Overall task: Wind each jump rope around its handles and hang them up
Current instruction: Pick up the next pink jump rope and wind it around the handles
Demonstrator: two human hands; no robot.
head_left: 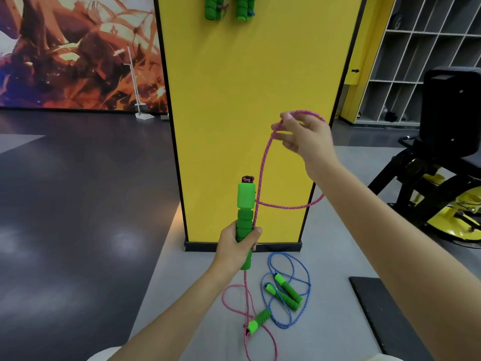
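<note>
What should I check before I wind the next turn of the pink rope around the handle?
1. Left grip holds the handle upright: ok.
2. Right grip pinches a loop of the pink rope: ok.
3. Second handle is held beside the first: not ok, it lies on the floor.
4. Pink rope on the floor is free of the blue rope: cannot tell, they lie close together.
5. Free hook on the pillar: cannot tell, the hung ropes are cut off at the top.
</note>
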